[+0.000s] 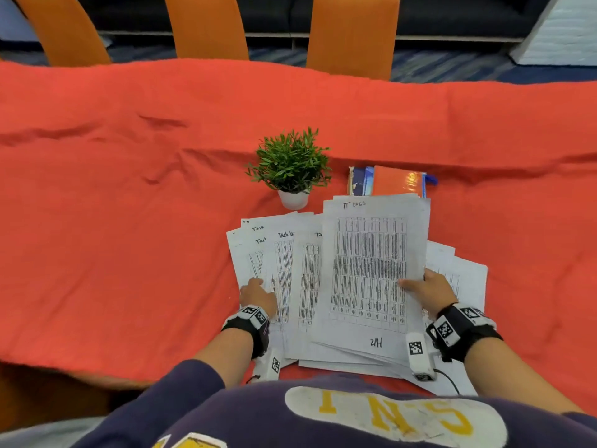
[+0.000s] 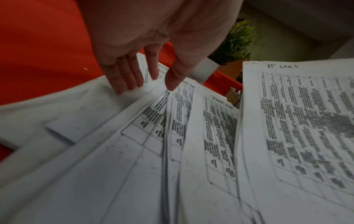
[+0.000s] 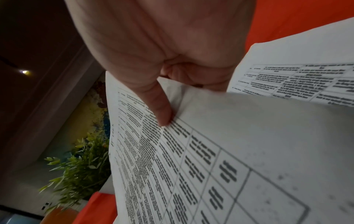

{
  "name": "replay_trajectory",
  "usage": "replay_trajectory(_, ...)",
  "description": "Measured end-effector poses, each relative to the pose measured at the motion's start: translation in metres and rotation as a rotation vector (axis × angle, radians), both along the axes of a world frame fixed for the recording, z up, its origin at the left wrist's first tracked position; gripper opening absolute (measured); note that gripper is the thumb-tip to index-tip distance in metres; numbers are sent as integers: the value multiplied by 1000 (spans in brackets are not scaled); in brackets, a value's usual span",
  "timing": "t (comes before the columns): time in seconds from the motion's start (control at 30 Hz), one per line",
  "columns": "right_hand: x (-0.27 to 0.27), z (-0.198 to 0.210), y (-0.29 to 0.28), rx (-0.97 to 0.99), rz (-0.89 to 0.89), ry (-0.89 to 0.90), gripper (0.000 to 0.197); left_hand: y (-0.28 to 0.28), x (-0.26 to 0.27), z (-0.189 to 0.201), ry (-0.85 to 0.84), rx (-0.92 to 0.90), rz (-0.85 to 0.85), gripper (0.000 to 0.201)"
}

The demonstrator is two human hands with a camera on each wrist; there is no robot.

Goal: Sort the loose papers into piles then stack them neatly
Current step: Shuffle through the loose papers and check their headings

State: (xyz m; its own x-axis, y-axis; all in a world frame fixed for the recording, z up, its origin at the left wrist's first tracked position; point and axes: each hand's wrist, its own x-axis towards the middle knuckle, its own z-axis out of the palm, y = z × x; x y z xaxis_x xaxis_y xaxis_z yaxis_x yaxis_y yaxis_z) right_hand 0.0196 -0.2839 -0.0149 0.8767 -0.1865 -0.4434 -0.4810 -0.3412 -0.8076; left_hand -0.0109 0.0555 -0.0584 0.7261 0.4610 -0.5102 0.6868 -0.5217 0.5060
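A red cloth covers the tabletop (image 1: 129, 189) and fills the middle band of the head view, with three orange chairs (image 1: 206, 27) along the top edge. In the lower centre of that frame the loose papers (image 1: 284, 270) lie fanned out and overlapping, printed tables face up, some headed with handwritten words that look like "Task". More sheets stick out at the lower right, under the right wrist.

Over the fan, right of centre, a sheet headed "IT LOGS" (image 1: 371, 270) is held up; whether it is one page or a few, I cannot tell. The right hand (image 1: 429, 292) pinches its right edge, thumb on the printed face and fingers curled behind, as the right wrist view shows. The left hand (image 1: 258, 295) lies flat and relaxed on the left side of the fan, straight fingertips (image 2: 122, 84) touching the paper and holding nothing.

Above the papers stand a small potted plant (image 1: 292, 166) in a white pot and, to its right, a few books (image 1: 387, 184).

These sheets should be light, limp and slippery on one another. Judging by that, a single-edge pinch lets a page droop; taking hold mid-edge, with the flat hand pinning the rest, should stop the fan sliding.
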Motion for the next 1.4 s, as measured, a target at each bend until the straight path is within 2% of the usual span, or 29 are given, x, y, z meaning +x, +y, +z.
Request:
replay_trajectory(0.07, -2, 0, -3, 1, -15, 8, 14, 2, 0, -6, 1, -57, 9, 46)
replay_trajectory(0.2, -8, -2, -6, 4, -34, 38, 13, 5, 5, -7, -19, -29, 49, 48)
replay_trajectory(0.33, -12, 1, -6, 3, -36, 30, 17, 6, 9, -2, -10, -111, 22, 31)
replay_trajectory(0.47, -14, 1, -7, 26, -65, 40, 20, 0, 10, 6, -44, -110, 18, 30)
replay_trajectory(0.53, -13, 2, -7, 44, -82, 39, 21, -3, 12, 7, -39, -99, -15, 11)
replay_trajectory(0.6, -13, 3, -7, 50, -82, 41, 21, -4, 14, 5, -43, -49, -76, 39)
replay_trajectory(0.63, -13, 3, -6, 47, -80, 42, 20, -5, 14, 7, -52, -28, -102, 43)
replay_trajectory(0.7, -12, 4, -6, 36, -75, 41, 19, -5, 14, 12, -72, -12, -119, 34)
replay_trajectory(0.8, -11, 5, -5, 26, -69, 40, 17, -10, 13, 26, -189, 6, -155, 23)
replay_trajectory(0.93, -9, 3, -3, 30, -62, 49, 20, -17, 16, 46, -313, -1, -198, 19)
replay_trajectory(1.1, -6, 0, 0, 28, -54, 64, 24, -10, 20, 65, -376, -46, -87, 29)
replay_trajectory(1.17, -5, -1, 0, 30, -57, 69, 25, -6, 21, 72, -382, -46, -60, 25)
replay_trajectory(1.3, -3, -2, -2, 43, -64, 79, 29, 9, 22, 92, -434, 58, -96, 2)
replay_trajectory(1.4, -1, -3, -4, 32, -65, 79, 26, 23, 24, 111, -552, 237, -147, 7)
